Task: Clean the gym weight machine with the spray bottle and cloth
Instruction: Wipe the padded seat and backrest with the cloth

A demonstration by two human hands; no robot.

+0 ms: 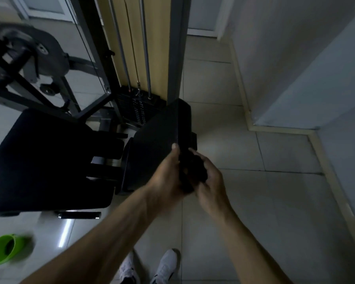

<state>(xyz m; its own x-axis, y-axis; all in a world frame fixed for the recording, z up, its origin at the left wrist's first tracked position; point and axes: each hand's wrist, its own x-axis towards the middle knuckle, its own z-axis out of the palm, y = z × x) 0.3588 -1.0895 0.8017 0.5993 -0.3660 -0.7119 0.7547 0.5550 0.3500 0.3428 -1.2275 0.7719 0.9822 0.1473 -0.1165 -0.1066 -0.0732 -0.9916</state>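
Observation:
A dark cloth (193, 171) is bunched between both of my hands, just in front of the near end of the machine's black back pad (158, 138). My left hand (168, 177) grips the cloth from the left, thumb up against the pad's edge. My right hand (210, 185) cups the cloth from the right. The black seat pad (45, 160) lies to the left. Behind the pads stands the weight stack (138, 107) with its guide rods and grey upright (175, 48). No spray bottle is in view.
A green bucket (2, 251) sits on the tiled floor at the lower left. A short black handle bar (79, 215) lies on the floor below the seat. A white wall (305, 68) with a skirting board runs along the right. My white shoes (148, 267) are at the bottom.

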